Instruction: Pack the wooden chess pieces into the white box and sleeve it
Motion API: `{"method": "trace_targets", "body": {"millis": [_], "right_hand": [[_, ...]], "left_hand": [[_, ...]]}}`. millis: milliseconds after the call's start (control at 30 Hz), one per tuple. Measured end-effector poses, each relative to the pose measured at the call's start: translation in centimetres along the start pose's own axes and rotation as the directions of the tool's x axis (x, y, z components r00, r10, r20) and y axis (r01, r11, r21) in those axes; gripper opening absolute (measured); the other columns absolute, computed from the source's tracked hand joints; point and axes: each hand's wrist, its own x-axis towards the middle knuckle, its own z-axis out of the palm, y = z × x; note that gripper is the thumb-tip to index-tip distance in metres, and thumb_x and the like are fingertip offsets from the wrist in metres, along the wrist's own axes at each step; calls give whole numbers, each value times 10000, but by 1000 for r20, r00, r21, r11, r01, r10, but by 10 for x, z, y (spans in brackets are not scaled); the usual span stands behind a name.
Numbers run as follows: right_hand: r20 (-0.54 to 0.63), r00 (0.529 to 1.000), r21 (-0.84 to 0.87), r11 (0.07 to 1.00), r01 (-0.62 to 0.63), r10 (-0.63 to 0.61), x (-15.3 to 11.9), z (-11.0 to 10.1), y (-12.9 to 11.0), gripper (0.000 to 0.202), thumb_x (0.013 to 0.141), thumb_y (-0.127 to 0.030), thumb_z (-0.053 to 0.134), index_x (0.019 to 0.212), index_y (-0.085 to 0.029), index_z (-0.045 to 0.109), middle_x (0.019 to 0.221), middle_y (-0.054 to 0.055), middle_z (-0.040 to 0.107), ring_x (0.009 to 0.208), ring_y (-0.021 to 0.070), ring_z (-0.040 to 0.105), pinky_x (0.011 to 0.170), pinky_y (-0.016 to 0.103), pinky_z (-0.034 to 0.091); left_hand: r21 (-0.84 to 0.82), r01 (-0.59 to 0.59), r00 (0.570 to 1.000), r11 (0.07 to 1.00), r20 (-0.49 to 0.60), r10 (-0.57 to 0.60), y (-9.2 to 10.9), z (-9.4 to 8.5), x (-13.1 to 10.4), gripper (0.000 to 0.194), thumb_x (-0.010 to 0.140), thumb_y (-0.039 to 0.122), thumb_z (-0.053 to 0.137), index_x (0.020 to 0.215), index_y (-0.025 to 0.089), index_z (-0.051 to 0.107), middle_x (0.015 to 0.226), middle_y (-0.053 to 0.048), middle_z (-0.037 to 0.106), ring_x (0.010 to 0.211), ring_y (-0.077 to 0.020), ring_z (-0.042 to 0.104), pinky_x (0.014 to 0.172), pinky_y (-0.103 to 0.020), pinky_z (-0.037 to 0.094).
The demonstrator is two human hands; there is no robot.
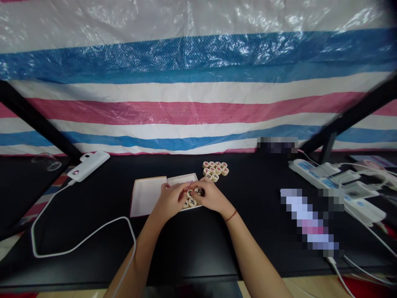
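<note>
Round cream Chinese chess pieces [192, 202] lie in a shallow white box [178, 180] on the black table. My left hand [170, 201] is over the box's middle with its fingers curled inward, and what its fingertips hold, if anything, is hidden. From the right, my right hand [214, 195] reaches in, its fingers bent and closed around a piece with a black character [197, 191]. Both hands' fingertips nearly meet above the pieces. Just behind the box, several red-marked pieces [218, 170] stand in neat rows on the table, with black-marked pieces [215, 177] in front of them.
An open white box half [149, 196] adjoins the box on the left. A white power bank [89, 165] with a cable lies at the left. A power strip [328, 182] with plugs and a blurred-out object [307, 219] are at the right. Striped plastic sheeting [186, 111] hangs behind.
</note>
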Motion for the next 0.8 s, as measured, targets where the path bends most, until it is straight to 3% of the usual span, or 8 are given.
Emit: {"method": "trace_targets", "body": {"millis": [133, 233, 300, 367, 400, 467, 633, 800], "right_hand": [[-39, 999, 137, 991, -11, 16, 2, 1, 3, 138, 810, -258, 619, 906, -236, 715, 876, 20, 715, 850, 196, 587, 816, 343, 470], [-171, 978, 303, 951, -59, 115, 1, -8, 16, 154, 819, -343, 610, 867, -216, 681, 851, 32, 698, 789, 181, 611, 743, 313, 484], [-346, 900, 411, 905, -109, 265, -3, -20, 32, 216, 801, -405, 615, 860, -199, 647, 841, 47, 687, 730, 174, 611, 681, 299, 482], [-505, 750, 456, 870, -188, 427, -9, -32, 51, 267, 763, -435, 635, 858, -186, 630, 826, 59, 683, 721, 182, 611, 672, 302, 477], [-543, 688, 441, 860, -256, 482, -13, -37, 59, 278, 739, -435, 648, 845, -179, 636, 812, 62, 684, 719, 187, 612, 677, 306, 472], [-541, 639, 373, 837, -400, 546, -19, -43, 72, 251, 706, -409, 650, 795, -174, 653, 778, 60, 688, 713, 195, 618, 687, 310, 459], [-459, 685, 134, 806, -576, 566, -20, -38, 79, 158, 715, -339, 586, 685, -200, 653, 730, 39, 692, 723, 210, 635, 692, 310, 431], [-595, 709, 7, 884, -467, 379, -15, -35, 62, 175, 764, -321, 557, 750, -179, 659, 804, 80, 684, 746, 219, 614, 721, 342, 464]], "left_hand": [[-45, 3, 1000, 999, -13, -3, 0, -1, 0, 324, 886, 137, 477, 1159, 264, 598, 1080, -11, 727, 916, -183, 673, 898, -390, 352], [-2, -13, 1000, 1000, -4, 13, 3, -2, -1, 279, 921, 190, 466, 1154, 259, 603, 1097, -27, 711, 936, -191, 650, 896, -399, 349], [65, -27, 1000, 998, 7, 27, 7, -3, -2, 238, 936, 239, 469, 1110, 257, 629, 1110, -36, 697, 1015, -214, 611, 905, -410, 337], [140, -36, 999, 989, 19, 34, 11, -3, -3, 209, 942, 276, 472, 1019, 253, 665, 1117, -38, 683, 1075, -236, 562, 902, -418, 328], [174, -35, 999, 984, 22, 32, 13, -3, -3, 211, 943, 284, 470, 973, 247, 675, 1113, -39, 679, 1084, -241, 544, 895, -418, 325], [227, -24, 1000, 974, 22, 20, 16, -2, -4, 226, 946, 281, 464, 902, 235, 681, 1098, -39, 675, 1076, -245, 522, 875, -415, 319], [255, 13, 998, 967, 55, -28, 18, -2, -4, 231, 949, 256, 443, 877, 227, 661, 990, -33, 695, 1038, -244, 518, 854, -415, 301], [177, 33, 998, 984, 40, -40, 16, -2, -3, 199, 926, 206, 444, 862, 221, 631, 926, -31, 688, 982, -226, 555, 883, -419, 320]]}}
